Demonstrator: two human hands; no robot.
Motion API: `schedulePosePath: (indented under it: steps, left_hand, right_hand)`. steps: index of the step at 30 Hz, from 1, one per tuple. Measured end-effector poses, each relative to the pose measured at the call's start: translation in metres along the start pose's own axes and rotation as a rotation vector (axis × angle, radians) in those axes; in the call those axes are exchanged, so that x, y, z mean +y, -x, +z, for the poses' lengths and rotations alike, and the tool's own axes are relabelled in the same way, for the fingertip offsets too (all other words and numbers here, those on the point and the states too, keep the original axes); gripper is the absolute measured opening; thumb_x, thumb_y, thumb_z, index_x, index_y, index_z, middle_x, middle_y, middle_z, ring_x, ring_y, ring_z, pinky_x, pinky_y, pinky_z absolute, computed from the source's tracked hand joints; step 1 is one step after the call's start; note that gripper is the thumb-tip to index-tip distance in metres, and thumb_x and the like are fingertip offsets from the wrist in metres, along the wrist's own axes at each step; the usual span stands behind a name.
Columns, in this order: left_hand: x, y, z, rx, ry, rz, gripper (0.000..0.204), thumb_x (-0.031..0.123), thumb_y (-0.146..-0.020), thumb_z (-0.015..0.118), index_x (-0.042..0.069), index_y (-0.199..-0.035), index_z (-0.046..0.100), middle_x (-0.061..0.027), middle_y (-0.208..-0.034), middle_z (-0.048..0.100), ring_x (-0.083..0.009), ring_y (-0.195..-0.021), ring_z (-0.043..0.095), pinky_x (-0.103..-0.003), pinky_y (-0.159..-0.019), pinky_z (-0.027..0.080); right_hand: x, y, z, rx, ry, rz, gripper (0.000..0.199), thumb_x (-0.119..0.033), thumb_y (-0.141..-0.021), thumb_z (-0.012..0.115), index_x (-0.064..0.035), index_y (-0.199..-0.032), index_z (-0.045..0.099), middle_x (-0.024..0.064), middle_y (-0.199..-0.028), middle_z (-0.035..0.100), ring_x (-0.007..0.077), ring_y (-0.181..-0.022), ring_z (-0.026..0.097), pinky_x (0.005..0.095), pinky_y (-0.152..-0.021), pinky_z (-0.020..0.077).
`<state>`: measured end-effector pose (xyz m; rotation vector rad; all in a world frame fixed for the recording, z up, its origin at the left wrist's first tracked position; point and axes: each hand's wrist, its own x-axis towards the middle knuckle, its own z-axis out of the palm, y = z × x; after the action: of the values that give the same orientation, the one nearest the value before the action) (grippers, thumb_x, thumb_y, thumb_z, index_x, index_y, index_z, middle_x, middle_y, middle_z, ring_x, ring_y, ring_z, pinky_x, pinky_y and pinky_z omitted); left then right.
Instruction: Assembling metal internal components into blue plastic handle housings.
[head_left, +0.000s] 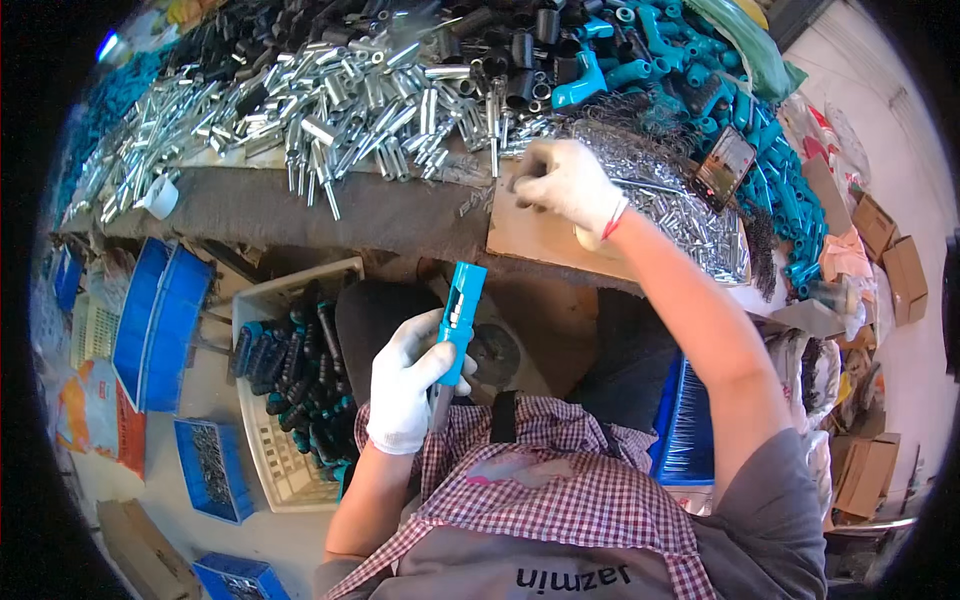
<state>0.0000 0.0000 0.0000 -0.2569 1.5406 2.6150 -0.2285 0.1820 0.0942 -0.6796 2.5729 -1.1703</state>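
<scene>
My left hand, in a white glove, grips a teal plastic tool body held upright in front of my lap. A slot in its side shows pale metal inside. My right hand, also gloved, is over a brown cardboard sheet at the bench's front edge. Its fingers are curled together, and whatever they may hold is hidden. Right beside it spreads a heap of small shiny metal pins. Long silver metal shafts lie piled to the left of that hand.
Teal plastic housings and black sleeves crowd the bench, with a phone among them. Below left, a cream crate holds teal-and-black tools. Blue bins stand on the floor. Cardboard boxes are at the right.
</scene>
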Motion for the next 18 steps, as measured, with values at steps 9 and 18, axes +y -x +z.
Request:
schedulePosePath:
  steps: [9, 18]
  left_hand:
    - [0.012, -0.018, 0.046, 0.101, 0.057, 0.093, 0.054, 0.014, -0.093, 0.061, -0.009, -0.140, 0.043, -0.0159, -0.113, 0.062, -0.0211, -0.088, 0.065, -0.032, -0.071, 0.058]
    - [0.006, -0.025, 0.077, 0.033, -0.218, 0.147, 0.059, 0.018, -0.091, 0.067, -0.011, -0.137, 0.045, -0.0155, -0.117, 0.063, -0.0177, -0.094, 0.063, -0.030, -0.080, 0.053]
  right_hand:
    - [0.003, 0.091, 0.041, 0.057, -0.134, -0.292, 0.021, -0.015, -0.075, 0.075, -0.0026, -0.089, 0.064, 0.0138, -0.080, 0.066, 0.0291, -0.074, 0.068, 0.0373, -0.069, 0.0537]
    - [0.021, 0.127, 0.035, 0.183, -0.301, -0.129, 0.025, -0.019, -0.076, 0.080, -0.0048, -0.085, 0.062, 0.0136, -0.082, 0.066, 0.0303, -0.078, 0.067, 0.0373, -0.070, 0.0517]
